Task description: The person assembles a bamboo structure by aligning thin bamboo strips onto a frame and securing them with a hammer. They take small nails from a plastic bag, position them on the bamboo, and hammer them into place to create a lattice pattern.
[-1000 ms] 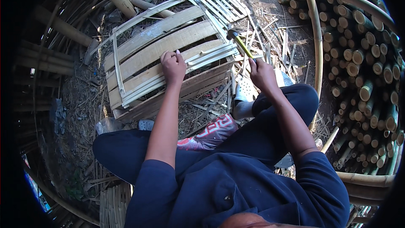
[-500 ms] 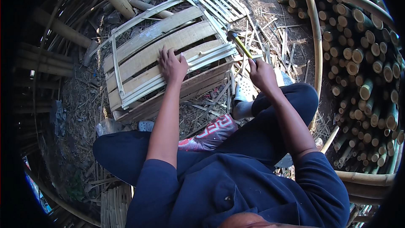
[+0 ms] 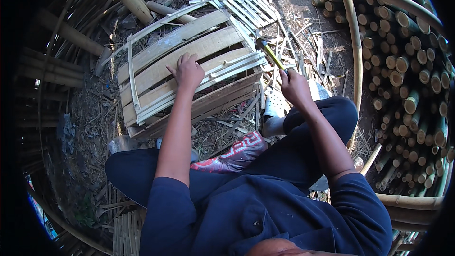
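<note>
A slatted wooden crate [image 3: 156, 61] lies in front of me, with broad boards across its top and thin bamboo strips [image 3: 166, 102] along its near edge. My left hand [image 3: 190, 75] rests on the top boards, its fingers apart. Nothing shows in its grasp, though the palm is hidden. Just off the crate's right corner, my right hand [image 3: 295, 88] is wrapped round the handle of a hammer [image 3: 273, 57]. The hammer's dark head is raised at the upper left end of the yellow handle, beside the crate.
A slatted bamboo panel [image 3: 244, 4] lies past the crate's far right corner. Cut bamboo poles [image 3: 403, 61] are stacked at the right behind a bent bamboo rail [image 3: 353, 28]. A red and dark printed bag [image 3: 237, 154] sits between my legs. Bamboo scraps litter the ground.
My left hand has slid a little to the left along the boards, and its fingers have shifted. My right hand and the hammer have moved only slightly.
</note>
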### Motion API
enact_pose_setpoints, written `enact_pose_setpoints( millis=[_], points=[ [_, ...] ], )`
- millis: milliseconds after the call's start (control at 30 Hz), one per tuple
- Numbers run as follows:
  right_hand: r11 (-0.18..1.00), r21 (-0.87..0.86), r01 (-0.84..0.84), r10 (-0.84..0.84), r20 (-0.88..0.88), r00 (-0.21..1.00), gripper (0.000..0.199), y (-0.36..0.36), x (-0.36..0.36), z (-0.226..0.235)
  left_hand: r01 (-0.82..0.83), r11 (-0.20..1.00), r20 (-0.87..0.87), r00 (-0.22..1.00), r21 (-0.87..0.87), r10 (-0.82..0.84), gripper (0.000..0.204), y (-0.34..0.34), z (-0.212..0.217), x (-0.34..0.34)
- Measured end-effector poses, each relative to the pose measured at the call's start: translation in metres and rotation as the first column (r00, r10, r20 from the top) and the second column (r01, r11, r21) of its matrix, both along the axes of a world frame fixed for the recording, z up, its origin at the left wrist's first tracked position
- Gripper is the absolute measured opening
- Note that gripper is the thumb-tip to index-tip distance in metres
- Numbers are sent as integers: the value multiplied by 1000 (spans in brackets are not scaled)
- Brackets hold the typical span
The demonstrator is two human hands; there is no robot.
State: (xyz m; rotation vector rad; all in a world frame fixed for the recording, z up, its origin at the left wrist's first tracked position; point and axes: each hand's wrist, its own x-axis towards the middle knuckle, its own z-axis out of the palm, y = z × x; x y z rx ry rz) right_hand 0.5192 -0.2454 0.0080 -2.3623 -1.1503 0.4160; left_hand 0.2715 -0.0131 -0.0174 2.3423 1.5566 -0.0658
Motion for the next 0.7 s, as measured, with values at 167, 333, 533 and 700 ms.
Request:
enact_pose_setpoints(
  millis=[167,333,533,700],
  points=[
    [999,-31,13,-13,4,1000,47,3,-1,1,-147,976,40,989,159,143,61,3,-39,-5],
    [999,-30,33,-34,-34,999,47,4,-1,3,-105,984,-3,994,147,107,62,5,-42,2],
    [999,-26,23,-23,-22,999,47,4,-2,7,-84,976,2,996,201,85,62,1,-45,-1],
    [1000,-17,26,-27,-40,999,47,1,-2,10,-119,965,49,993,233,111,60,-5,-43,4]
  ],
)
